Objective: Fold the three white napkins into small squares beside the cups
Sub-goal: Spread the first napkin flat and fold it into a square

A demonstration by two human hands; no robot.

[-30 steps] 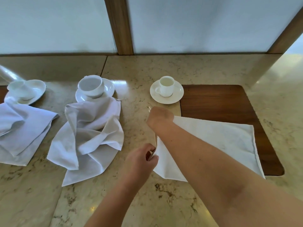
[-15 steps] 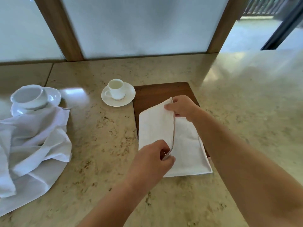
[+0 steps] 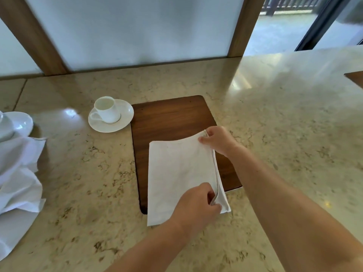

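A white napkin (image 3: 176, 173) lies folded in half on a dark wooden board (image 3: 169, 116), its loose edges stacked along the right side. My right hand (image 3: 218, 141) pinches the far right corner of it. My left hand (image 3: 196, 207) pinches the near right corner. A small white cup (image 3: 106, 108) stands on its saucer (image 3: 125, 120) just left of the board. A crumpled white napkin (image 3: 17, 181) lies at the left edge, below a second saucer (image 3: 19, 122) that is mostly cut off.
The marble counter (image 3: 275, 124) stretches to the right and toward me. Frosted window panels with wooden posts (image 3: 242, 26) rise behind the counter. A corner of another wooden board (image 3: 355, 77) shows at the far right edge.
Both hands carried the napkin's left edge over to the right, folding it in half. The view has swung right, so the left cups and napkins have slid mostly out of frame.
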